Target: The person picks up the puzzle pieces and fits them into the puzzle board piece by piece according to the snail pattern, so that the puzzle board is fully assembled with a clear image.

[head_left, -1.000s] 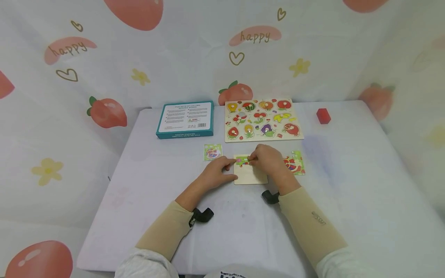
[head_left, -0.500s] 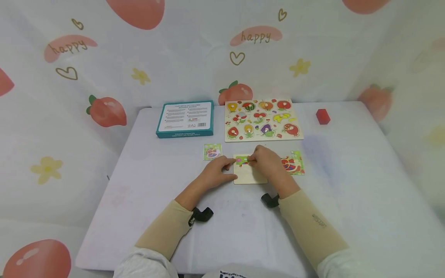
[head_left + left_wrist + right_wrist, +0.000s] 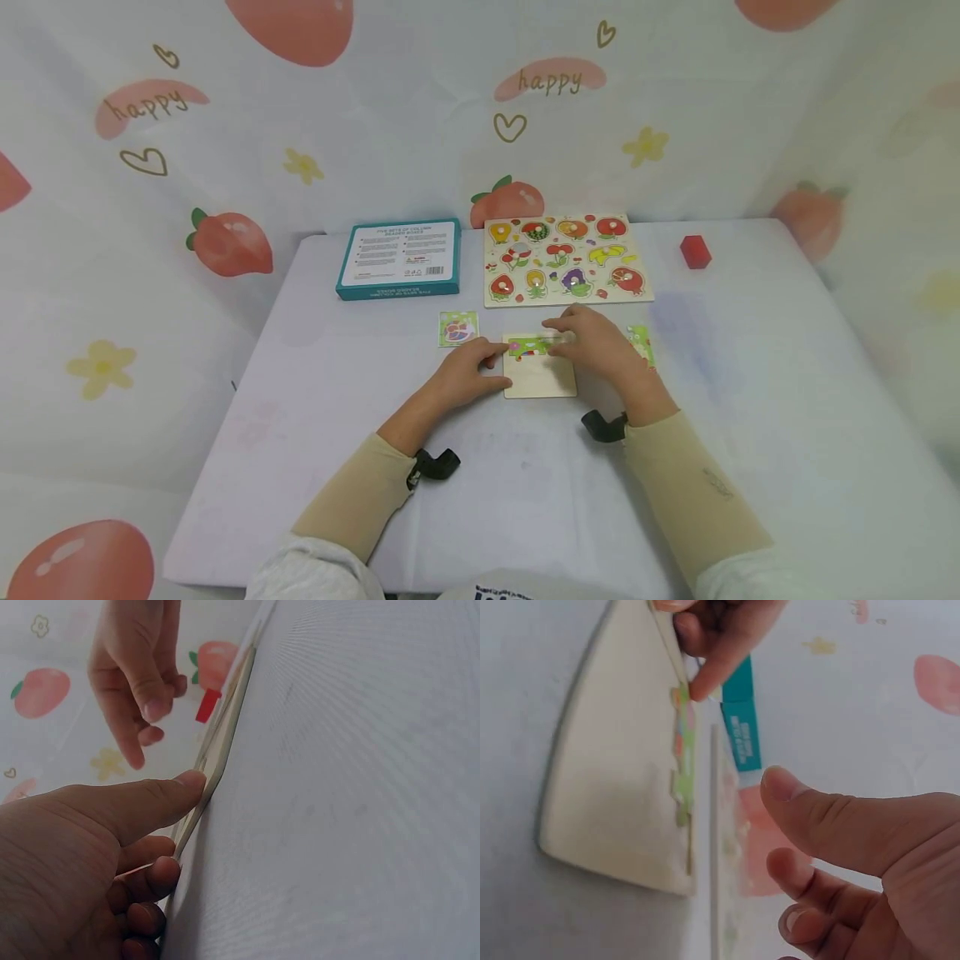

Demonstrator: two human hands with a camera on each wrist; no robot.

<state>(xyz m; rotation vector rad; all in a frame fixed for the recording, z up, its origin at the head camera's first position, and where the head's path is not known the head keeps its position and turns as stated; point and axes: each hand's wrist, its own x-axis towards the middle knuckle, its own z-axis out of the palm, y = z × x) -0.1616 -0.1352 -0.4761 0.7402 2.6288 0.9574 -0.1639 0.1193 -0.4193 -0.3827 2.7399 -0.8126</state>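
Observation:
A small pale wooden puzzle board (image 3: 540, 379) lies on the table before the person, with green jigsaw pieces (image 3: 529, 347) set along its far edge. The left hand (image 3: 467, 373) holds the board's left side, its thumb at the near corner and index finger at the far corner by the pieces. Above the board's far right part is the right hand (image 3: 592, 340), thumb and fingers parted with nothing between them, as the right wrist view shows. Loose green and red jigsaw pieces (image 3: 640, 340) lie right of the board, partly hidden behind the right hand.
A small picture card (image 3: 457, 328) lies left of the board. Farther back are a teal box (image 3: 400, 258) and a large fruit peg puzzle (image 3: 568, 260). A red block (image 3: 696, 252) stands at the back right. A printed cloth hangs behind the table.
The right hand has let go of the jigsaw piece it pinched at the board's far edge and shifted right, its fingers spreading. The left hand stays in place.

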